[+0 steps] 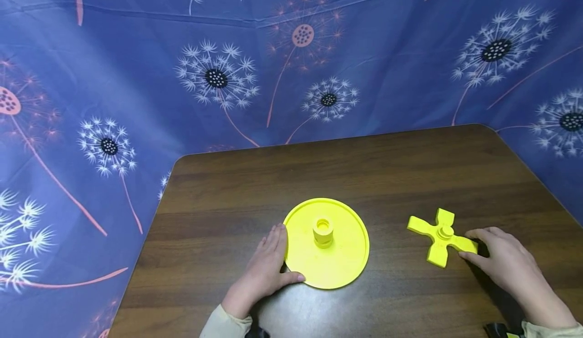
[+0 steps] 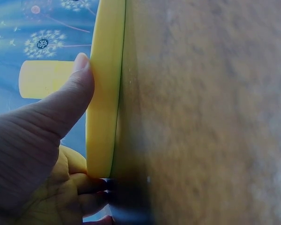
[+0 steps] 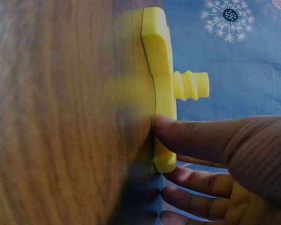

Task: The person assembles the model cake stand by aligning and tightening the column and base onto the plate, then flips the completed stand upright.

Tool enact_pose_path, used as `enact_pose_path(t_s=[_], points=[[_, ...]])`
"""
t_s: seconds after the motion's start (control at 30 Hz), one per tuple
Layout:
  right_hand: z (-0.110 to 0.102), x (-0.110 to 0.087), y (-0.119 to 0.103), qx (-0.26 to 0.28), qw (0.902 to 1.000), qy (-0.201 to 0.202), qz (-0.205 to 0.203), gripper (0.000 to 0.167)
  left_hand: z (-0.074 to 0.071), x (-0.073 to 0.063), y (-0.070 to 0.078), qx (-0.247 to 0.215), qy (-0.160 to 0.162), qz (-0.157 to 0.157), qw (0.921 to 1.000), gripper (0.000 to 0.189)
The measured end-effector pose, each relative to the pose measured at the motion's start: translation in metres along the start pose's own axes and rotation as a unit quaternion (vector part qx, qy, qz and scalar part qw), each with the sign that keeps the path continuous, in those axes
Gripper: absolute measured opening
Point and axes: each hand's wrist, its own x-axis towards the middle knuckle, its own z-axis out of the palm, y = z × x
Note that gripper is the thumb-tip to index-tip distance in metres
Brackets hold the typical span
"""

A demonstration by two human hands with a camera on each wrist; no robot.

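A round yellow disc point(image 1: 341, 262) with a raised rim lies flat on the wooden table, a hollow post point(image 1: 323, 233) standing at its centre. My left hand point(image 1: 264, 269) rests against the disc's left and near edge, fingers fairly straight and thumb on the rim. To the right, a yellow four-armed cross-shaped piece point(image 1: 438, 253) lies on the table. Its short threaded stud point(image 3: 191, 86) points upward from the table, seen sideways in the right wrist view. With thumb and fingers, my right hand point(image 1: 510, 262) pinches the cross's right arm. Some fingertips are partly hidden in the head view.
The brown wooden table point(image 1: 227, 191) has rounded far corners. A blue cloth point(image 1: 282, 75) printed with dandelions hangs behind it and along its sides. Bare tabletop separates the disc from the cross.
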Motion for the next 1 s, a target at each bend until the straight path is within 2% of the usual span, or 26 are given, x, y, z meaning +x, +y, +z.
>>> enact_pose_path(t_s=[0.13, 0.33, 0.53, 0.73, 1.0], points=[[-0.001, -0.003, -0.001, 0.004, 0.9996, 0.026, -0.012, 0.041, 0.000, 0.001, 0.000, 0.000, 0.002, 0.001, 1.0000, 0.111], [-0.013, -0.010, -0.013, 0.043, 0.9967, 0.068, -0.007, 0.042, 0.001, 0.001, 0.000, 0.007, 0.007, 0.005, 0.9999, 0.112], [-0.029, -0.008, -0.038, 0.102, 0.9890, 0.107, -0.002, 0.040, 0.001, 0.000, -0.001, 0.008, 0.010, 0.005, 0.9999, 0.112], [-0.036, 0.003, -0.058, 0.165, 0.9721, 0.163, -0.033, 0.039, 0.002, 0.000, -0.002, 0.004, 0.008, 0.003, 1.0000, 0.112], [-0.038, 0.013, -0.100, 0.258, 0.9390, 0.219, -0.063, 0.040, 0.001, 0.001, -0.002, 0.001, 0.005, -0.001, 1.0000, 0.112]])
